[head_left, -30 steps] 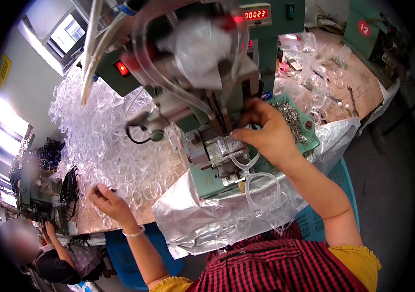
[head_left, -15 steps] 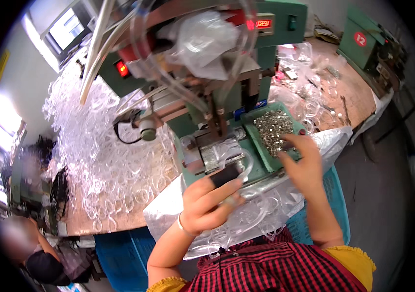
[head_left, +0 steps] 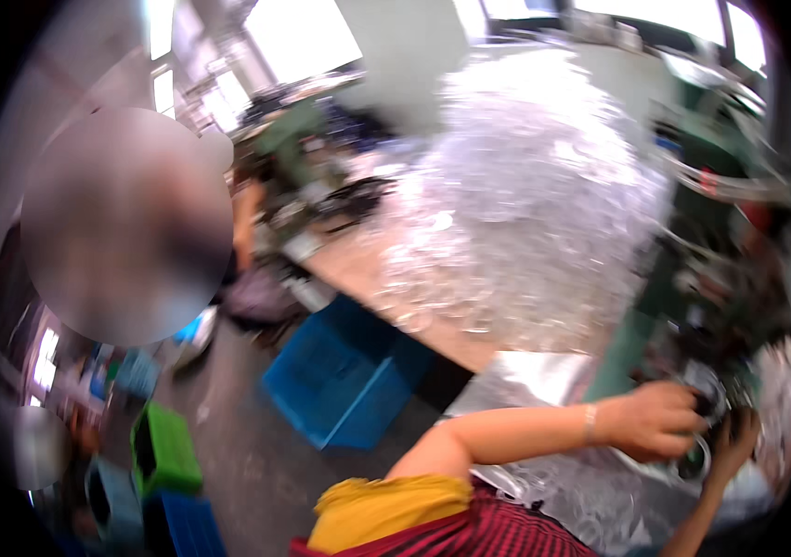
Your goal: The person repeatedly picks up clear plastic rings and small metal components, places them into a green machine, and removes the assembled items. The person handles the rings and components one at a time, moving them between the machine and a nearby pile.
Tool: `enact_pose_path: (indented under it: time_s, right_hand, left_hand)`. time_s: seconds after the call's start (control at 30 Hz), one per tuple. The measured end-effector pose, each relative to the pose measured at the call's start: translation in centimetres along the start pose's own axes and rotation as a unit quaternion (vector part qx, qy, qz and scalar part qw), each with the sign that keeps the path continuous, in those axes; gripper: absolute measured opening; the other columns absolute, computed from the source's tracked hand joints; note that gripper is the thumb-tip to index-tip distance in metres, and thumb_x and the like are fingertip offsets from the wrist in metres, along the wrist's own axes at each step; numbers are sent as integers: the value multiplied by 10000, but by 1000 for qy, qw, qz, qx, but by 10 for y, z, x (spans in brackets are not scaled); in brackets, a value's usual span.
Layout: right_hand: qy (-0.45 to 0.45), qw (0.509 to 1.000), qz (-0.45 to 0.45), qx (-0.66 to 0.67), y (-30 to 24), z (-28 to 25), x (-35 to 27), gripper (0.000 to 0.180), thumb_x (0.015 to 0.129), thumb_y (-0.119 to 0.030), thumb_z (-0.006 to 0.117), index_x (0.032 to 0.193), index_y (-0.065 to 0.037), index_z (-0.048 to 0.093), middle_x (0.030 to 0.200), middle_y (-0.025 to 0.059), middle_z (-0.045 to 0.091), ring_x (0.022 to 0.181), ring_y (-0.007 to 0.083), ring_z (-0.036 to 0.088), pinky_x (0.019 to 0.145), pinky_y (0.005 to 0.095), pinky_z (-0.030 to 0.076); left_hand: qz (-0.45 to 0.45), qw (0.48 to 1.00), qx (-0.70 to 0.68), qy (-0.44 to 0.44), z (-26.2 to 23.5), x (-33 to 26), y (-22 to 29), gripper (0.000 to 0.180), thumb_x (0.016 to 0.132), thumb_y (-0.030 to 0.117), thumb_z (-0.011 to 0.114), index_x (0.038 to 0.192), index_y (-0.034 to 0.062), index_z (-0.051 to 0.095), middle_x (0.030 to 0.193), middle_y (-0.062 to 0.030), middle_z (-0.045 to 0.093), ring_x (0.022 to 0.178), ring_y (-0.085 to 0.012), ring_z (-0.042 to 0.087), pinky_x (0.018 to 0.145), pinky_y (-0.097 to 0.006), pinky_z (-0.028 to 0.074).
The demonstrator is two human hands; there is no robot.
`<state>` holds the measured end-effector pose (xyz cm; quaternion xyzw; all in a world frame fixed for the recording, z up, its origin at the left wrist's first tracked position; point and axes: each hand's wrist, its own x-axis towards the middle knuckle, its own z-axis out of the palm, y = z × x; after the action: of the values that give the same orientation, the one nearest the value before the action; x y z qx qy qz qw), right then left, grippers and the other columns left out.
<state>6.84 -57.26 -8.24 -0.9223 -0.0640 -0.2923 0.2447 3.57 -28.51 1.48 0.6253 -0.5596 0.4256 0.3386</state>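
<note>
At the right side of the view, my left hand (head_left: 653, 422) reaches in front of the green bench machine (head_left: 632, 348), its fingers curled closed. What it grips is hidden and smeared by motion. My right hand (head_left: 735, 447) is close beside it, with dark coverings on the fingertips; its fingers are too blurred to read. A pale ring of clear tubing (head_left: 698, 457) shows just below and between the two hands. More loops of clear tubing (head_left: 590, 506) lie on the covered edge by my apron.
A large heap of clear tubing loops (head_left: 544, 195) covers the wooden table (head_left: 456, 345). Below its edge is a blue crate (head_left: 330, 381). Other people, one of them large and blurred (head_left: 252, 297), are on the left. A green crate (head_left: 165, 450) sits on the floor.
My view has swung left, so the machine and hands now appear at the right edge. My right hand has moved from the tray of small metal parts to beside my left.
</note>
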Motion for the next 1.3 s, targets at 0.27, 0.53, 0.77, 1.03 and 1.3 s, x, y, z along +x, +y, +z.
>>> enact_pose_path:
  time_s: [0.27,0.53,0.77,1.03,1.3]
  right_hand:
    - [-68,991,-109,-21,-6,5,37,282,864,-79,551,1114,51,563,1241,220,548,1145,385,511,977,427,405]
    - [-12,995,29,93,-21,-7,39,227,918,-108,572,1083,41,619,1058,162,657,964,277,614,885,339,456]
    - [-52,965,99,236,-49,-2,50,248,920,-116,581,1099,51,617,1054,146,669,935,214,620,862,322,466]
    - [-30,965,123,230,-26,3,17,254,891,-51,587,1117,61,613,1071,130,663,975,225,618,907,319,457]
    - [-77,938,180,285,-95,-73,-5,132,772,-46,682,889,14,692,916,71,679,834,156,617,768,272,478]
  left_hand:
    - [-115,969,212,56,-38,-24,38,144,755,84,625,893,52,601,1029,-134,626,784,-298,587,836,-471,498]
    - [-702,473,476,-238,-218,-123,-167,162,788,184,624,885,126,740,935,-101,722,866,-240,705,626,-357,545]
    - [-676,577,453,-73,-192,-125,-161,160,746,178,636,802,48,711,855,-174,699,805,-337,691,672,-410,554]
    - [-512,732,449,-1,-155,-138,-112,149,856,221,586,863,87,651,779,-181,648,704,-385,630,591,-458,493]
    - [-699,685,-1,205,-141,-91,-56,331,1010,344,461,955,51,605,720,-27,569,582,-122,492,524,-299,416]
